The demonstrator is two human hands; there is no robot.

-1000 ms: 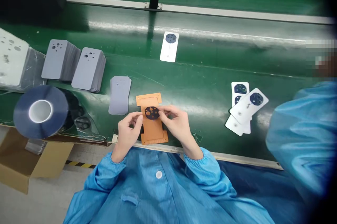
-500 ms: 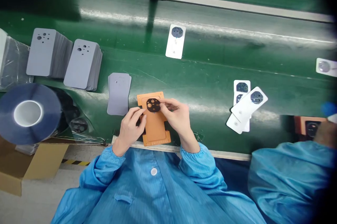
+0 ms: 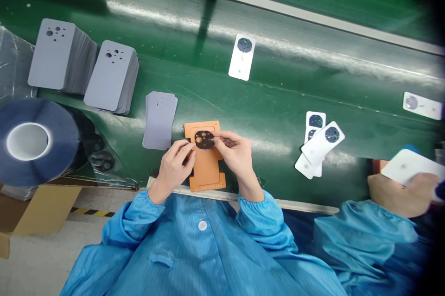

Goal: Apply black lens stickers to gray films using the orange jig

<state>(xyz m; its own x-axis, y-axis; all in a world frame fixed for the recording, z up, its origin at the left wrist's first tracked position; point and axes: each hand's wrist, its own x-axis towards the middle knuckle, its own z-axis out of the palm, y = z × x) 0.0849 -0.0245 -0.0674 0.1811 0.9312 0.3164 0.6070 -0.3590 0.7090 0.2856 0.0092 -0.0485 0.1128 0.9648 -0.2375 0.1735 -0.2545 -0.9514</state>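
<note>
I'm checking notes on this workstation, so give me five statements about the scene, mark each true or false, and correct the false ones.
1. The right hand has fingertips at the right edge of the black piece with holes. True.

2. The plate under the black piece with holes is blue. False: it is orange.

3. The left hand is on the roll of film. False: it is by the left side of the black piece with holes.

4. At the right, a co-worker's hand holds a white panel. True.

5. The two tall grey stacks stand to the right of the plate in the picture. False: they stand to its left.
</note>
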